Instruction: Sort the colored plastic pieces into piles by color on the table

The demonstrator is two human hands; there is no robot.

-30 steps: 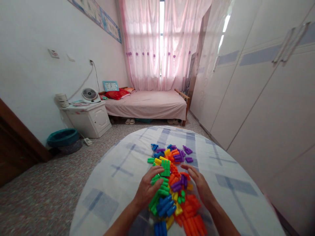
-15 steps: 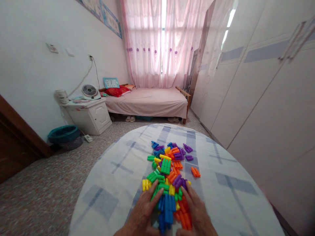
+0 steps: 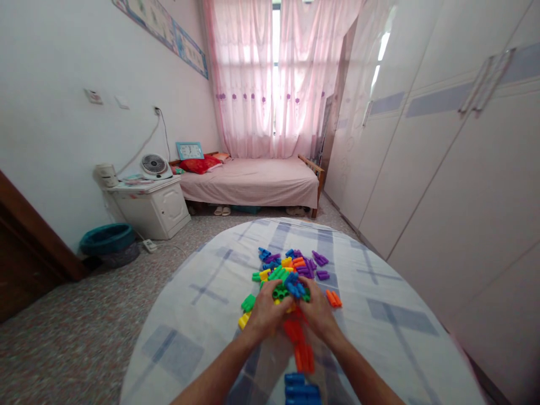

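Note:
Colourful bullet-shaped plastic building blocks lie heaped on the round table (image 3: 181, 315). My left hand (image 3: 265, 309) curves round the left side of the heap, fingers bent against green blocks (image 3: 279, 292). From the right, my right hand (image 3: 318, 309) closes in on the same cluster, its fingertips by blue blocks (image 3: 295, 285). Between them the two hands cup this bunch; some pieces are hidden under the palms. Orange blocks (image 3: 304, 355) trail toward me between my forearms, partly blurred. Blue blocks (image 3: 300, 388) sit at the near edge of the view.
Purple blocks (image 3: 319, 259) and a separate orange block (image 3: 333, 298) lie beyond and right of the heap. A checked cloth covers the table. Behind it stands a bed (image 3: 253, 180); a cabinet (image 3: 147, 208) and bin (image 3: 107, 239) are left, wardrobes (image 3: 442, 214) right.
Both hands have moved forward, away from me, pushing and gathering the near blocks into the heap. Some orange and blue blocks now lie behind them. The view has shifted slightly.

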